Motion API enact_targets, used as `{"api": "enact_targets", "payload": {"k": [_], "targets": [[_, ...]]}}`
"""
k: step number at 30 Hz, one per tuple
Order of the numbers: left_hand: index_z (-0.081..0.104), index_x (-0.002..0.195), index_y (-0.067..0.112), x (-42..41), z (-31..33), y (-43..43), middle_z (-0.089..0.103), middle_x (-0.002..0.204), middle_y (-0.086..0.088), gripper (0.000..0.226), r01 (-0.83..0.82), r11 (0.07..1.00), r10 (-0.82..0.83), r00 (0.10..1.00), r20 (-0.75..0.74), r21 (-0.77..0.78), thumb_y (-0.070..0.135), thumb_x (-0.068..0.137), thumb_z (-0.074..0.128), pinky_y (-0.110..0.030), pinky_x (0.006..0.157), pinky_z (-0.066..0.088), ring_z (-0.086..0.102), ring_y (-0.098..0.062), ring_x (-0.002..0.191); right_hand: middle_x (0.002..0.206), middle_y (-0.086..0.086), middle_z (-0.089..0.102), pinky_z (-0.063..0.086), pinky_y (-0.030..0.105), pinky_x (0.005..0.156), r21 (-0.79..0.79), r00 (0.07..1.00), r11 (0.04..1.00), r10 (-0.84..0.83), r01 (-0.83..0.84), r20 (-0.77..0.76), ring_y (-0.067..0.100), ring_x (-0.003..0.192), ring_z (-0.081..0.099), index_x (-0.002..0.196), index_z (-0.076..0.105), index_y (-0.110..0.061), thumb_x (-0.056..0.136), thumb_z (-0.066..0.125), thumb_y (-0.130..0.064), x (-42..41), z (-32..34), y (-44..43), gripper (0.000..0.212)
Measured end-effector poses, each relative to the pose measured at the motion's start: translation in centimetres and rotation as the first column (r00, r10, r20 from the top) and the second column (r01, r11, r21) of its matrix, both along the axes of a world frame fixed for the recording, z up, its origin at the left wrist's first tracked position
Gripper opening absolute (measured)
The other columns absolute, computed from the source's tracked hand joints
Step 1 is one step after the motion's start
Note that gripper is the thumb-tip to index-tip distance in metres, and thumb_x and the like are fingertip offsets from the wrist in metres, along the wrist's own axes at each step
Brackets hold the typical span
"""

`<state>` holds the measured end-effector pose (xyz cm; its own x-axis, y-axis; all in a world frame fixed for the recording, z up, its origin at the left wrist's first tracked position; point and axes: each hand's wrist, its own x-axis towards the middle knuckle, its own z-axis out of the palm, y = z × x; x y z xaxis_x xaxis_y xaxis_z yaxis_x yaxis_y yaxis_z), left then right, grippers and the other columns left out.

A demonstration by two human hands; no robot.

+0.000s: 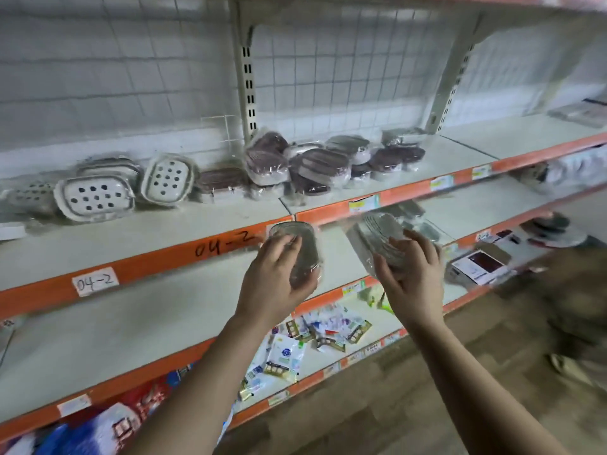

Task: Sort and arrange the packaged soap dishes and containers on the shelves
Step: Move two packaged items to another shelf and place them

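My left hand (276, 277) grips a clear-wrapped grey soap dish (302, 254) in front of the orange edge of the upper shelf (157, 267). My right hand (410, 270) holds a second wrapped grey dish (377, 238), tilted, just to the right. On the upper shelf lie white perforated soap dishes (95, 198), one (169, 178) leaning against the mesh back. A jumbled pile of wrapped brown-lidded containers (315, 165) sits to their right.
The shelf edge carries "04-2" labels (95, 281) and price tags (363, 203). The shelf below is mostly bare, with boxed goods (479, 266) at its right. Small sachets (315, 336) litter the lowest shelf. Brown floor (427, 389) lies to the right.
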<state>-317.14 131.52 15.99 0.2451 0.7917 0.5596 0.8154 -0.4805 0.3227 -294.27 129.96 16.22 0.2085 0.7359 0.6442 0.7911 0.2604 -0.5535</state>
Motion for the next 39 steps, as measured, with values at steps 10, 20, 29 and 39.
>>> {"api": "enact_targets", "payload": {"k": [10, 20, 29, 39], "targets": [[0.058, 0.129, -0.001, 11.9, -3.4, 3.8, 0.057, 0.132, -0.016, 0.066, 0.057, 0.996, -0.061, 0.996, -0.061, -0.065, 0.050, 0.089, 0.047, -0.037, 0.102, 0.044, 0.053, -0.031, 0.125, 0.121, 0.014, 0.064, 0.041, 0.040, 0.101, -0.102, 1.000, 0.995, -0.016, 0.017, 0.016, 0.034, 0.123, 0.047, 0.108, 0.065, 0.001, 0.085, 0.074, -0.019, 12.1, -3.6, 3.1, 0.032], [0.062, 0.125, -0.001, 23.6, -6.0, 13.3, 0.061, 0.126, -0.014, 0.066, 0.103, 0.992, -0.106, 0.993, -0.042, -0.074, 0.051, 0.088, 0.046, -0.033, 0.093, 0.049, 0.057, -0.029, 0.117, 0.121, 0.013, 0.065, 0.039, 0.031, 0.098, -0.196, 0.997, 0.980, -0.020, 0.035, 0.078, 0.034, 0.121, 0.051, 0.109, 0.066, 0.001, 0.084, 0.074, -0.017, 22.6, -4.9, 11.8, 0.032], [0.061, 0.125, -0.002, 30.2, -7.8, 19.5, 0.060, 0.125, -0.014, 0.067, 0.089, 0.987, -0.099, 0.993, -0.068, -0.132, 0.051, 0.087, 0.045, -0.034, 0.093, 0.050, 0.057, -0.029, 0.118, 0.123, 0.014, 0.063, 0.049, 0.041, 0.095, -0.264, 0.999, 0.964, 0.036, -0.031, 0.016, 0.033, 0.121, 0.053, 0.116, 0.066, -0.002, 0.085, 0.074, -0.019, 28.7, -6.5, 19.2, 0.036], [0.063, 0.123, -0.001, 40.3, -10.8, 23.4, 0.061, 0.124, -0.014, 0.067, -0.054, 0.984, 0.033, 0.992, -0.120, -0.169, 0.053, 0.088, 0.045, -0.035, 0.092, 0.051, 0.059, -0.030, 0.117, 0.123, 0.014, 0.066, 0.043, 0.038, 0.097, -0.343, 0.972, 0.923, 0.217, -0.175, 0.087, 0.035, 0.123, 0.049, 0.117, 0.068, -0.003, 0.087, 0.072, -0.018, 39.9, -10.4, 26.5, 0.035]]}}
